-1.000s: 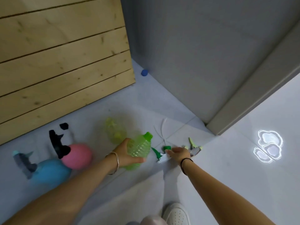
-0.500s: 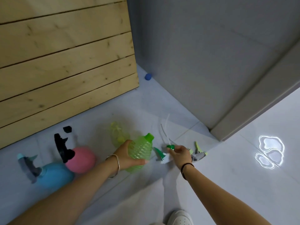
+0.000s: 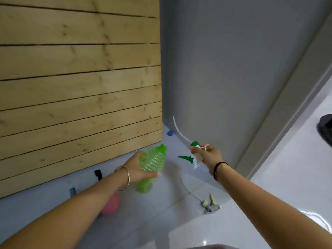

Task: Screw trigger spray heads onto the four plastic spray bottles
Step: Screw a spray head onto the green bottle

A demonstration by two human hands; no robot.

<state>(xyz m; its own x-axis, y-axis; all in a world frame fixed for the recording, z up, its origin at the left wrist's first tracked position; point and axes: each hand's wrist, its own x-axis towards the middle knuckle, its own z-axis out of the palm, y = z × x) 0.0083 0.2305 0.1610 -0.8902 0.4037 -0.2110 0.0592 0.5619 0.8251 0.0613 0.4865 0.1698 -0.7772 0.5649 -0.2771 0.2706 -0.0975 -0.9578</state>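
Note:
My left hand (image 3: 138,167) grips a clear green ribbed bottle (image 3: 152,165), held in the air with its threaded neck tilted up and to the right. To its right, my right hand (image 3: 208,155) holds a green and white trigger spray head (image 3: 193,155); its white dip tube (image 3: 177,129) curves up and away. Head and bottle neck are a short gap apart. On the floor lie a pale green and grey spray head (image 3: 210,205) and a pink bottle (image 3: 110,205), partly hidden by my left forearm.
A wooden slat panel (image 3: 79,90) stands at the left and a grey wall (image 3: 233,69) behind. A small blue cap (image 3: 170,133) lies in the corner. Black (image 3: 98,174) and blue-grey (image 3: 72,191) spray head tops show near the panel's base. A dark object (image 3: 326,126) sits far right.
Both hands have risen off the floor. The left lifted the green bottle, the right picked up the green and white spray head with its tube. The view tilted upward.

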